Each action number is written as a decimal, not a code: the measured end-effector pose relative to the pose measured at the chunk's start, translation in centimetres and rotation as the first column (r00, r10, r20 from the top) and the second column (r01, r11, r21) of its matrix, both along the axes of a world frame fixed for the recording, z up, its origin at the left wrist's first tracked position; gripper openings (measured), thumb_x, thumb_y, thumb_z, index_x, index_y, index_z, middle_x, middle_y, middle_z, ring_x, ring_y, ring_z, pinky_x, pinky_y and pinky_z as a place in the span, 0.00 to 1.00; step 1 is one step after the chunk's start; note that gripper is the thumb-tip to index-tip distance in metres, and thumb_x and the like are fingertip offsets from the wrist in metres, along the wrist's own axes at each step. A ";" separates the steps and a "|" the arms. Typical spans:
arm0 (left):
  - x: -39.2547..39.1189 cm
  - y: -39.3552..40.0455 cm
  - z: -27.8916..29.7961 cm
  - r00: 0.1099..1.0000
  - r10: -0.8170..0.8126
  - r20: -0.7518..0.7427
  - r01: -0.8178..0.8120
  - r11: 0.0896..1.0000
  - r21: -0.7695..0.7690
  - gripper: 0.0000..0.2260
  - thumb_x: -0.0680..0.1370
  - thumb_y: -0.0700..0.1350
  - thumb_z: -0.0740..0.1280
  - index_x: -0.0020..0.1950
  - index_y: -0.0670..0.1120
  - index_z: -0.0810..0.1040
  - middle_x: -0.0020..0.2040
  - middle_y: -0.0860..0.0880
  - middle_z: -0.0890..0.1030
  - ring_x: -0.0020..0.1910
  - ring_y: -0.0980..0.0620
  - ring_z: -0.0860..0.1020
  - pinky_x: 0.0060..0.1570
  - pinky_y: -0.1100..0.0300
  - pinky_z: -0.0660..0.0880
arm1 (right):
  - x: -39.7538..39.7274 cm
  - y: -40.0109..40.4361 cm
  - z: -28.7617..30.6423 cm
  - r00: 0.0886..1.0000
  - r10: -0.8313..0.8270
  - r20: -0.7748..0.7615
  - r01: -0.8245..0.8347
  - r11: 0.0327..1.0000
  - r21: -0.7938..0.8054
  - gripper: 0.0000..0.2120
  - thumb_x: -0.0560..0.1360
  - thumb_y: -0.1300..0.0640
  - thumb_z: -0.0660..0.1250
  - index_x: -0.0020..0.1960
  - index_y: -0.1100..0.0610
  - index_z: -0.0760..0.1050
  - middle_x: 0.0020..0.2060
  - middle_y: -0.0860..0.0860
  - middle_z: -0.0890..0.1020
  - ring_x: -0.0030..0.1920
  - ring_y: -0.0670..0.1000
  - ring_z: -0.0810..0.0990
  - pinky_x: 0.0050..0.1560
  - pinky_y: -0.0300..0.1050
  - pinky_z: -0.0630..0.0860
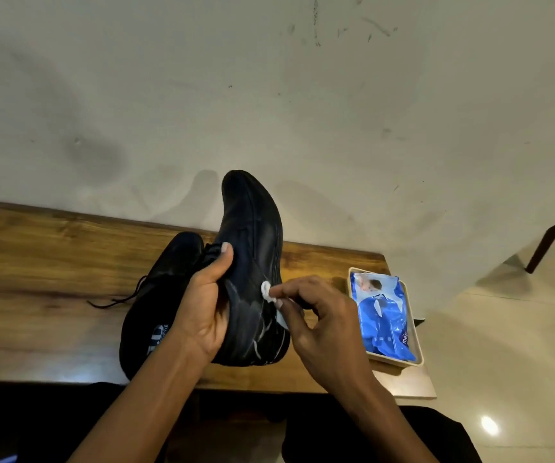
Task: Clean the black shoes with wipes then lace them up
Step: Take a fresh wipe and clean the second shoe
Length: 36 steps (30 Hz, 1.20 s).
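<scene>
left hand [202, 305] grips raised black leather shoe [252, 248] | right hand [319, 315] pinches small white wipe [267, 290] against its side | second black shoe [159, 295] (laces loose) on brown wooden table [35, 262] | 1 blue wipes pack [383, 315]

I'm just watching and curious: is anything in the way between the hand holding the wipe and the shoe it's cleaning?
Nothing visible. The right hand presses the white wipe straight against the side of the raised black shoe, which the left hand holds up above the wooden table. The second shoe lies behind, out of the way.

At frame centre, the left hand [202, 305] grips a raised black shoe [252, 262]; the right hand [322, 315] presses a white wipe [267, 290] against its side.
</scene>
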State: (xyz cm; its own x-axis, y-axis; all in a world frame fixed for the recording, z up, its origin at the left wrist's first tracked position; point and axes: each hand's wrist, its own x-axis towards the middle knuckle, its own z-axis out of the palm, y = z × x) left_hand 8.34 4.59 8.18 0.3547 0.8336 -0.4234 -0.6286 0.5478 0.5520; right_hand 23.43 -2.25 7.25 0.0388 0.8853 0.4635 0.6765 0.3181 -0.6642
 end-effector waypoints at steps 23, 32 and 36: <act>1.2 -0.9 -0.9 0.998 -0.003 0.064 0.003 1.000 0.002 0.27 0.81 0.59 0.59 0.65 0.37 0.76 0.63 0.37 0.80 0.61 0.44 0.81 0.62 0.53 0.77 | -3.1 2.4 -0.7 0.939 -0.039 0.341 -0.003 0.992 0.123 0.12 0.79 0.59 0.63 0.59 0.57 0.81 0.55 0.52 0.79 0.55 0.48 0.77 0.55 0.38 0.74; 1.0 0.6 -1.1 0.998 0.063 0.020 -0.062 0.997 -0.053 0.27 0.82 0.60 0.55 0.68 0.39 0.75 0.58 0.39 0.83 0.57 0.44 0.83 0.59 0.51 0.76 | 0.0 1.4 -1.7 0.980 -0.134 0.148 0.126 0.990 0.060 0.08 0.79 0.64 0.68 0.56 0.56 0.81 0.51 0.48 0.80 0.51 0.42 0.77 0.49 0.36 0.76; 1.0 0.2 -0.9 1.000 0.019 -0.001 -0.019 0.997 -0.069 0.28 0.82 0.62 0.54 0.63 0.39 0.77 0.54 0.38 0.84 0.52 0.43 0.85 0.50 0.49 0.81 | -1.5 0.0 -1.6 0.978 -0.086 0.192 0.067 0.992 0.105 0.09 0.79 0.62 0.67 0.58 0.56 0.80 0.53 0.49 0.79 0.53 0.43 0.77 0.52 0.35 0.76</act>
